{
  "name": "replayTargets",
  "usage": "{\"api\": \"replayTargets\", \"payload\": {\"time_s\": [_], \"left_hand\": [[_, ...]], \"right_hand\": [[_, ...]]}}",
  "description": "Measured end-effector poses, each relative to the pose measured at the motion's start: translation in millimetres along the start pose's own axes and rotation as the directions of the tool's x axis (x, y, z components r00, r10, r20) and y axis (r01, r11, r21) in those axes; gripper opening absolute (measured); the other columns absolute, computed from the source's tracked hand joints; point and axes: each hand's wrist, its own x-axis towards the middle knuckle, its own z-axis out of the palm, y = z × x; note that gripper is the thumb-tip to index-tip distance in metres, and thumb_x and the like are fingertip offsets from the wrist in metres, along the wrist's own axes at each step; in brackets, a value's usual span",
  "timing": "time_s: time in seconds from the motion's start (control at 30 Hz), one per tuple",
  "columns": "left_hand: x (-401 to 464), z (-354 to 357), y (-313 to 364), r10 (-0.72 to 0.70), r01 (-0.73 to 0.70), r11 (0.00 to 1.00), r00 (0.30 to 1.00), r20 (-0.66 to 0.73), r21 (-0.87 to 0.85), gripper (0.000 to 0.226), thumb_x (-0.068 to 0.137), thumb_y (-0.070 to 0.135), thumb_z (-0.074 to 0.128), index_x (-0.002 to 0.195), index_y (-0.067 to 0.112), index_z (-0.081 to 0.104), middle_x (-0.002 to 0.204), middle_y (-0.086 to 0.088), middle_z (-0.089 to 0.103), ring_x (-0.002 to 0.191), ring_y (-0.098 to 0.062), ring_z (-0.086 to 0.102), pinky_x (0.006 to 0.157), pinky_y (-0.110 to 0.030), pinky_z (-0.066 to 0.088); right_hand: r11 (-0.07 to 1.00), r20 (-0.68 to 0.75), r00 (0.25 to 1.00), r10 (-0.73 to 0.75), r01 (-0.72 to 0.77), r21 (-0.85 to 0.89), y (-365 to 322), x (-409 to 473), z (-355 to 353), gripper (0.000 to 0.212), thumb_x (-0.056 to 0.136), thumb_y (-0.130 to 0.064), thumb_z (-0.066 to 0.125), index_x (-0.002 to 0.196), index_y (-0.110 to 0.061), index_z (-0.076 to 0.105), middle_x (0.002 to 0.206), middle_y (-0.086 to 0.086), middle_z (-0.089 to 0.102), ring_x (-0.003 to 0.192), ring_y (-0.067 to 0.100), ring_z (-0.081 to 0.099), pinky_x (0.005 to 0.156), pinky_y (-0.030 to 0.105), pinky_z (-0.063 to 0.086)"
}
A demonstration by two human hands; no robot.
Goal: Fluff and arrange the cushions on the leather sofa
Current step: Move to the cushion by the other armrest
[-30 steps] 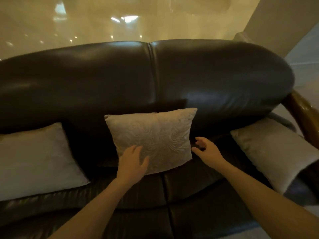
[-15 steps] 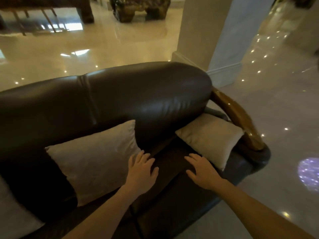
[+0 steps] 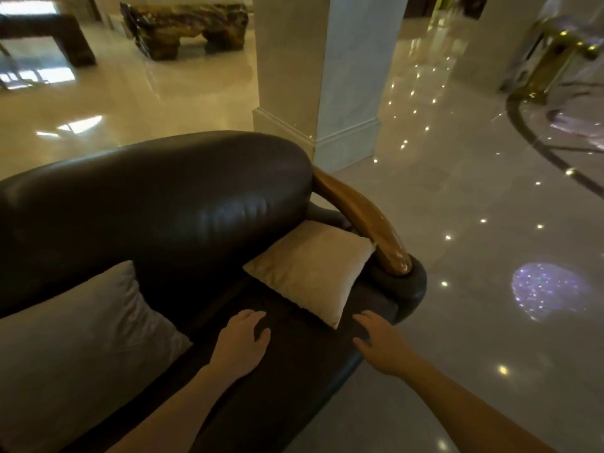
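A dark brown leather sofa point(image 3: 183, 204) fills the left and middle of the view. A beige cushion point(image 3: 310, 266) leans at its right end against the wooden armrest point(image 3: 362, 220). A larger pale cushion point(image 3: 75, 348) stands against the backrest at the lower left. My left hand point(image 3: 242, 341) hovers open over the seat, just left of the beige cushion's lower corner. My right hand point(image 3: 379, 341) is open too, fingers spread, just right of that corner at the seat's front edge. Neither hand touches a cushion.
A white square pillar point(image 3: 310, 70) stands right behind the sofa's right end. Glossy marble floor point(image 3: 474, 223) spreads to the right and behind. A rough wooden bench point(image 3: 186, 27) sits far back, and a gold railing point(image 3: 552, 63) at the upper right.
The view has swung right along the sofa. Both hands left the middle patterned cushion and moved over to the beige cushion at the right armrest.
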Motion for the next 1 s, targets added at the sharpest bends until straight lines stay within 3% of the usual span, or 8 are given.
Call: {"api": "replayTargets", "payload": {"time_s": [0.2,0.47,0.83,1.0], "left_hand": [[41.9,28.2,23.5,-0.002,0.001,1.000,0.998,0.058,0.007,0.049,0.098,0.041,0.050,0.144,0.027,0.046,0.149,0.004,0.046,0.138,-0.015,0.041,0.112,-0.034,0.036],[126.0,66.4,39.2,-0.069,0.080,0.992,0.992,0.107,-0.100,0.049,0.099,0.039,0.050,0.146,0.025,0.044,0.149,0.004,0.045,0.134,-0.015,0.044,0.109,-0.032,0.038],[220.0,79.5,47.1,-0.259,0.280,0.916,0.960,0.106,-0.289,0.030,0.100,0.033,0.051,0.130,0.028,0.056,0.121,0.014,0.052,0.116,-0.009,0.053,0.088,-0.015,0.036],[231.8,80.1,47.8,-0.331,0.344,0.876,0.939,0.097,-0.337,0.031,0.100,0.034,0.052,0.130,0.029,0.058,0.125,0.008,0.057,0.108,-0.007,0.053,0.091,-0.019,0.038]], "right_hand": [[0.998,0.013,1.000,0.015,-0.016,0.055,37.8,41.4,-12.3,0.057,0.098,-0.038,0.048,0.151,-0.022,0.031,0.160,0.003,0.025,0.148,0.021,0.021,0.119,0.039,0.020],[0.999,0.051,0.998,-0.043,0.044,-0.009,69.1,131.0,-43.0,0.053,0.098,-0.031,0.050,0.148,-0.020,0.036,0.150,0.002,0.041,0.138,0.018,0.036,0.112,0.031,0.030],[0.992,0.212,0.972,-0.104,0.117,-0.047,104.2,261.8,-94.5,0.054,0.095,-0.034,0.052,0.146,-0.019,0.039,0.147,0.000,0.044,0.135,0.016,0.041,0.112,0.032,0.034],[0.988,0.240,0.960,-0.143,0.152,-0.017,107.6,303.1,-109.7,0.053,0.097,-0.033,0.053,0.146,-0.018,0.038,0.150,0.001,0.042,0.136,0.018,0.041,0.112,0.031,0.032]]}}
